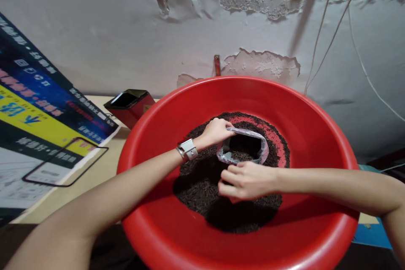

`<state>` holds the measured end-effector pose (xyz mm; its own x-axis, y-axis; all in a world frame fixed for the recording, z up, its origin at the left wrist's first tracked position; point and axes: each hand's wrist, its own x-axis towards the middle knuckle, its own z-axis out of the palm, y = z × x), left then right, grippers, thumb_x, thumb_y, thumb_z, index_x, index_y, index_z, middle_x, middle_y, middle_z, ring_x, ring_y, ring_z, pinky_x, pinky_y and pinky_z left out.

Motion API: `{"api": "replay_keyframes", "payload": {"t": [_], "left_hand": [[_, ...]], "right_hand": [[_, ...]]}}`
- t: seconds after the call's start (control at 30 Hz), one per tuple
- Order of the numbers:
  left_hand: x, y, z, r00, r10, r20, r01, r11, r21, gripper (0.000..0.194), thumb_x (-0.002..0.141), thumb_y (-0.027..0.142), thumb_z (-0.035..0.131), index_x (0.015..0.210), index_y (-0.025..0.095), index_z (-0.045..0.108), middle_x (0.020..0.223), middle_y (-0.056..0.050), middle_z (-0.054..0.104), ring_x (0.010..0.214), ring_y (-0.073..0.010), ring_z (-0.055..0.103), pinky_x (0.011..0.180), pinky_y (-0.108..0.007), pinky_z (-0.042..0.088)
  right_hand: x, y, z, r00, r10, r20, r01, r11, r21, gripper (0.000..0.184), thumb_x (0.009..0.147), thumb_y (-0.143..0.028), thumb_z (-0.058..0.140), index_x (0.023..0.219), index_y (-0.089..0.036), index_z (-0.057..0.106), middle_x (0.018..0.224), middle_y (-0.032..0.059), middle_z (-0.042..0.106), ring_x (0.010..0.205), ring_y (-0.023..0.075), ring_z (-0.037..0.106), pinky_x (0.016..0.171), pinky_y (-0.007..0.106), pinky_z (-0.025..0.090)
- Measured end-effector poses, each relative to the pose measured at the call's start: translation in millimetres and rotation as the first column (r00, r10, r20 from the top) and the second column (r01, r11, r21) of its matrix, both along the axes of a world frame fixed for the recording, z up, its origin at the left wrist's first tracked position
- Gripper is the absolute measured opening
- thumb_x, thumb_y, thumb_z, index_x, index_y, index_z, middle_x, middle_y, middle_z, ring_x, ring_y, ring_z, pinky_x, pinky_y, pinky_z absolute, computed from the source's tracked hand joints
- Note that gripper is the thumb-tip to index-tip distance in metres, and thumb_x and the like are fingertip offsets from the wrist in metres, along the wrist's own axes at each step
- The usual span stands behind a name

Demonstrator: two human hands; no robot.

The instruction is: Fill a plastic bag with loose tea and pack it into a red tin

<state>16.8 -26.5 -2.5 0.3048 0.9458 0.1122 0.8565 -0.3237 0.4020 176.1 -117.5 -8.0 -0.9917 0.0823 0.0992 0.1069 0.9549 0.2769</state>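
A clear plastic bag (pixel 265 152) stands with its mouth open in a large red basin (pixel 316 147). Inside the bag lie some dark granules, and more of the same loose dark material (pixel 199 194) covers much of the basin floor. My left hand (pixel 215 131), with a pale-strapped watch on the wrist, pinches the bag's far left rim. At the bag's near side, my right hand (pixel 245 180) is closed with its fingers curled downward over the granules. What those fingers hold, if anything, is hidden.
A dark red box with a black top (pixel 128 105) stands left of the basin on a pale tabletop (pixel 117 152). Further left leans a printed board (pixel 41 118) with a thin black wire frame (pixel 68 185) before it. Behind is a peeling wall (pixel 126 29) with hanging cords (pixel 332 33).
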Motion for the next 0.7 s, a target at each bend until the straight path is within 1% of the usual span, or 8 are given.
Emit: {"api": "replay_keyframes", "payload": {"t": [0.07, 0.13, 0.2, 0.3, 0.37, 0.47, 0.53, 0.7], "left_hand": [[-2.4, 2.1, -1.8, 0.999, -0.035, 0.039, 0.036, 0.999, -0.029, 0.033, 0.075, 0.036, 0.048, 0.096, 0.020, 0.069, 0.090, -0.004, 0.071, 0.082, -0.0175, 0.063, 0.075, -0.023, 0.046], [-3.6, 2.1, -1.6, 0.998, -0.066, 0.022, 0.066, 0.997, -0.033, 0.032, 0.076, 0.031, 0.046, 0.096, 0.019, 0.068, 0.095, -0.003, 0.070, 0.084, -0.0164, 0.063, 0.078, -0.023, 0.045], [-3.7, 0.1, 0.5, 0.995, -0.092, -0.040, 0.092, 0.996, -0.016, 0.032, 0.077, 0.029, 0.045, 0.099, 0.020, 0.067, 0.100, -0.003, 0.069, 0.088, -0.0163, 0.062, 0.080, -0.023, 0.045], [-3.4, -4.7, 5.6, 0.976, -0.130, -0.176, 0.132, 0.991, 0.002, 0.034, 0.079, 0.034, 0.044, 0.105, 0.025, 0.064, 0.105, -0.003, 0.067, 0.096, -0.0182, 0.061, 0.084, -0.026, 0.044], [-3.5, -7.0, 8.8, 0.958, -0.160, -0.236, 0.163, 0.987, -0.009, 0.035, 0.081, 0.036, 0.042, 0.108, 0.026, 0.063, 0.107, -0.003, 0.066, 0.098, -0.0191, 0.060, 0.085, -0.028, 0.044], [-4.5, -7.8, 11.0, 0.947, -0.221, -0.234, 0.217, 0.975, -0.044, 0.036, 0.081, 0.036, 0.040, 0.108, 0.026, 0.063, 0.108, -0.003, 0.066, 0.097, -0.0184, 0.061, 0.083, -0.026, 0.045], [-5.5, -6.9, 10.6, 0.944, -0.257, -0.206, 0.250, 0.966, -0.060, 0.036, 0.081, 0.034, 0.040, 0.108, 0.026, 0.063, 0.108, -0.002, 0.066, 0.096, -0.0176, 0.061, 0.081, -0.024, 0.045], [-7.9, -3.3, 7.1, 0.950, -0.256, -0.181, 0.247, 0.967, -0.067, 0.038, 0.079, 0.032, 0.042, 0.110, 0.024, 0.062, 0.112, -0.003, 0.064, 0.100, -0.0178, 0.059, 0.086, -0.025, 0.043]], "right_hand": [[2.1, 11.3, 10.6, 0.988, -0.134, -0.078, 0.142, 0.984, 0.108, 0.026, 0.091, -0.018, 0.026, 0.103, -0.013, 0.049, 0.091, 0.0118, 0.055, 0.081, 0.0181, 0.052, 0.063, 0.031, 0.040], [3.4, 17.4, 15.3, 0.975, -0.175, -0.136, 0.197, 0.966, 0.167, 0.026, 0.089, -0.011, 0.027, 0.103, -0.011, 0.049, 0.101, 0.0157, 0.053, 0.094, 0.0213, 0.050, 0.076, 0.037, 0.039], [3.3, 14.9, 10.0, 0.995, -0.024, -0.101, 0.038, 0.989, 0.140, 0.024, 0.090, -0.016, 0.030, 0.100, -0.012, 0.051, 0.112, 0.0160, 0.051, 0.102, 0.0224, 0.046, 0.083, 0.038, 0.036], [2.4, -0.5, -16.9, 0.986, 0.166, 0.003, -0.165, 0.983, -0.086, 0.034, 0.089, -0.041, 0.034, 0.103, -0.015, 0.051, 0.120, 0.0148, 0.047, 0.105, 0.0240, 0.046, 0.080, 0.037, 0.039], [3.4, -11.2, -40.0, 0.991, 0.089, 0.099, -0.062, 0.965, -0.255, 0.050, 0.085, -0.055, 0.034, 0.114, -0.016, 0.047, 0.123, 0.0162, 0.045, 0.103, 0.0273, 0.049, 0.074, 0.038, 0.042], [6.8, -18.5, -65.3, 0.959, -0.057, 0.277, 0.175, 0.889, -0.424, 0.055, 0.084, -0.054, 0.035, 0.123, -0.016, 0.042, 0.119, 0.0172, 0.049, 0.099, 0.0292, 0.054, 0.070, 0.040, 0.045], [7.8, -18.0, -71.8, 0.941, -0.095, 0.324, 0.247, 0.847, -0.471, 0.051, 0.085, -0.050, 0.037, 0.122, -0.015, 0.044, 0.115, 0.0167, 0.052, 0.097, 0.0287, 0.056, 0.071, 0.039, 0.046], [4.8, -12.3, -68.8, 0.908, -0.149, 0.392, 0.340, 0.810, -0.478, 0.050, 0.081, -0.046, 0.047, 0.117, -0.012, 0.048, 0.106, 0.0179, 0.057, 0.087, 0.0272, 0.061, 0.063, 0.036, 0.049]]}}
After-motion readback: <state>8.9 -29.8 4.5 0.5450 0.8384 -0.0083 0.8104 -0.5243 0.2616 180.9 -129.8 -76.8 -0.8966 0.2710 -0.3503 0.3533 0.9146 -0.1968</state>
